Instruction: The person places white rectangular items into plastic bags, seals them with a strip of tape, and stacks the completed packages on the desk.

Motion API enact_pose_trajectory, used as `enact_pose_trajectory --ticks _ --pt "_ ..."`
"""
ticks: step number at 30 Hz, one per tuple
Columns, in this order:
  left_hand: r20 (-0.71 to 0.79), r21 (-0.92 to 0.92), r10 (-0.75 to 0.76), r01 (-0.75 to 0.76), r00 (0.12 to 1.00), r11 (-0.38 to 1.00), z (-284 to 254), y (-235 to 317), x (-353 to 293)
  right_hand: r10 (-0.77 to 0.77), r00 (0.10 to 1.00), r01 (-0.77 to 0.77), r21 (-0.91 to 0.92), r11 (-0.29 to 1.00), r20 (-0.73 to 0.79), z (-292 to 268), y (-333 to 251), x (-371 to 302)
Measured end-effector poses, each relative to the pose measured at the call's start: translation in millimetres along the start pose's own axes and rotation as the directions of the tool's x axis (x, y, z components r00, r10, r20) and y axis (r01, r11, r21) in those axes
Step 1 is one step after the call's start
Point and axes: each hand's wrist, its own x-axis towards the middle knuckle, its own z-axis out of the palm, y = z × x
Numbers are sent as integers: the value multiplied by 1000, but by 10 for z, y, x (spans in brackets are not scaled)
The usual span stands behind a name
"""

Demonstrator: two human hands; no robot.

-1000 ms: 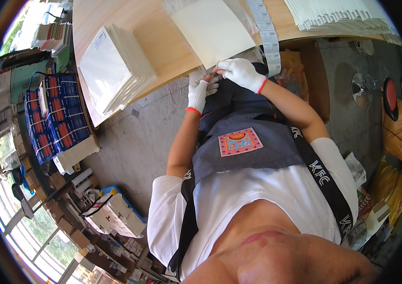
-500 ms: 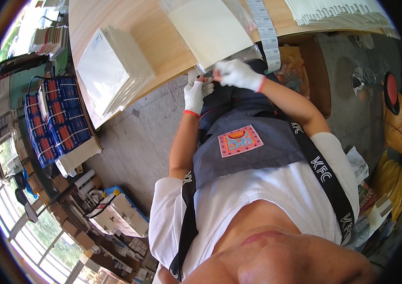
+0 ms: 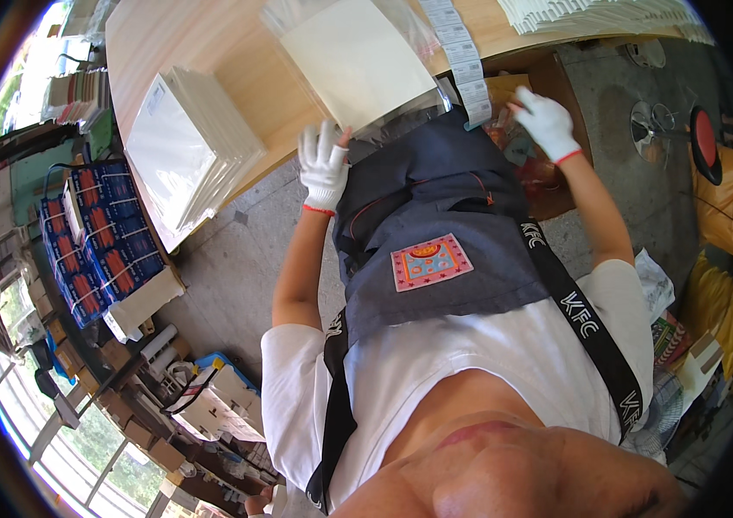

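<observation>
My left hand [image 3: 323,166], in a white knit glove, is at the table's near edge with its fingers spread and nothing in them. Beside it, a cream sheet or board [image 3: 358,62] lies on a clear plastic bag [image 3: 422,26] that reaches the edge. My right hand [image 3: 545,125], gloved alike with bare fingertips showing, is raised to the right of a hanging strip of white labels [image 3: 461,65]. Its fingers point left, apart, and I see nothing held. The strip's lower end hangs over the table edge, not touching that hand.
A stack of clear-bagged white packs [image 3: 180,147] lies on the wooden table's [image 3: 237,52] left, and more white sheets [image 3: 599,15] at far right. Under the table is an open carton [image 3: 569,112]. A red-topped stool [image 3: 706,145] stands right; blue bundled boxes [image 3: 103,233] stand left.
My hands were together at the table edge by the bag, fingers pinched. Now they are apart: the left has moved left and opened, the right has swung right past the label strip.
</observation>
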Motion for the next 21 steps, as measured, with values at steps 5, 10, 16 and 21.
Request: enact_pose_trajectory --ticks 5,10,16,21 --pt "57 -270 200 -178 978 946 40 -21 106 -751 516 680 -336 652 -413 206 -857 424" --pt "21 -327 78 -66 997 943 5 -21 -68 -687 448 780 -125 613 -572 537 -826 586" --pt "214 -392 -391 445 895 805 121 15 -329 -248 855 469 475 745 -455 661 -948 517" --pt "371 -626 -777 755 508 194 344 75 -212 158 963 102 836 540 -220 915 -1134 655"
